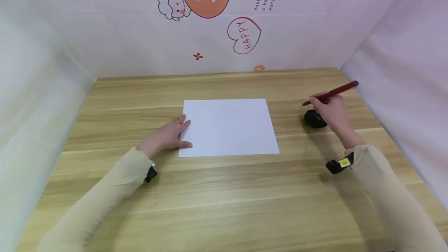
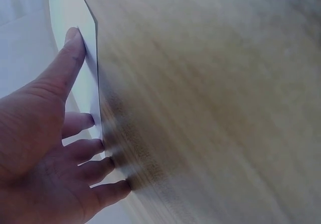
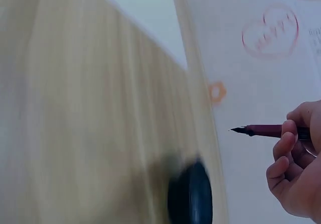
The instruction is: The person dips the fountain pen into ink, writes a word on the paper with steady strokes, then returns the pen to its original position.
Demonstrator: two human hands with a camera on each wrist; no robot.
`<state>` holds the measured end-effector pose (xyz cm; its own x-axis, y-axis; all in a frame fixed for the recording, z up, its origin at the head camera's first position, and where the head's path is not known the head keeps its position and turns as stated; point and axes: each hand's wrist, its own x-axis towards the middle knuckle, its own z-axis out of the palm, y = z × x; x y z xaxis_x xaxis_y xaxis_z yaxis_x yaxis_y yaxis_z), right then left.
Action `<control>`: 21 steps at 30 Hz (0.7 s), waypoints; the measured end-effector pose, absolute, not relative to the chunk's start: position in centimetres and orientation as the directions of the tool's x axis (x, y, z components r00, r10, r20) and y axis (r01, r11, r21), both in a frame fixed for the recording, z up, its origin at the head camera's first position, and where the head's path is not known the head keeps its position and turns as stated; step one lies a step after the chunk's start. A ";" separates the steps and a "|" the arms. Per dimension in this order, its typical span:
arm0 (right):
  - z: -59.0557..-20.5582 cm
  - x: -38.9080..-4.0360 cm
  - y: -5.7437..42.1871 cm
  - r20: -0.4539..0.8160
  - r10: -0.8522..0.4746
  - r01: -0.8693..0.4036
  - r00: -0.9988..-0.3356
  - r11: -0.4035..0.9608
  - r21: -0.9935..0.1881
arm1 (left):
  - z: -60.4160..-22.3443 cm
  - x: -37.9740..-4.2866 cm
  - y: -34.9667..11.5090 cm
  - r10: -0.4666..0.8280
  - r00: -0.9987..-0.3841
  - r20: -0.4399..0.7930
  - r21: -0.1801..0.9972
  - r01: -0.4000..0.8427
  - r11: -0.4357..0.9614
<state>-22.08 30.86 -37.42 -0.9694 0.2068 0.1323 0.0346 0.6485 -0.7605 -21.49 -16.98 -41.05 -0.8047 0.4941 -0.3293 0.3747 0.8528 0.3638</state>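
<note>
A blank white sheet of paper (image 1: 231, 127) lies on the wooden table. My left hand (image 1: 170, 134) rests at its left edge, thumb and fingers spread, with the fingertips on the paper's margin; the left wrist view shows the thumb lying over the sheet. Off to the right of the paper, my right hand (image 1: 331, 112) pinches a dark red fountain pen (image 3: 266, 130) between thumb and fingers. Its bare nib points left, and the pen is held above the table. Just below that hand sits a rounded black object (image 1: 312, 119), partly hidden by it.
The wooden tabletop (image 1: 224, 205) spreads around the paper. Behind it hangs a white cloth backdrop (image 1: 133, 42) with cartoon prints and a red heart. White cloth walls (image 1: 31, 88) border both sides.
</note>
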 end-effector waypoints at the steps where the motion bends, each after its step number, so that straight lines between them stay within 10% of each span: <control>1: -37.4 -22.6 29.7 0.133 0.196 0.024 -0.972 0.639 -0.768 | -41.0 -21.5 -17.1 0.491 -0.806 -0.330 0.365 0.370 0.854; 21: -40.4 -28.7 8.1 0.089 -0.128 -0.138 -0.988 0.449 -0.883 | -41.2 -21.8 -17.6 0.497 -0.808 -0.317 0.328 0.398 0.857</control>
<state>-28.70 8.13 -40.43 -0.9878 -0.1277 0.0894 -0.1379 0.4485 -0.8831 -21.82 -17.56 -41.24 -0.8078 0.4969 -0.3171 0.3982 0.8567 0.3280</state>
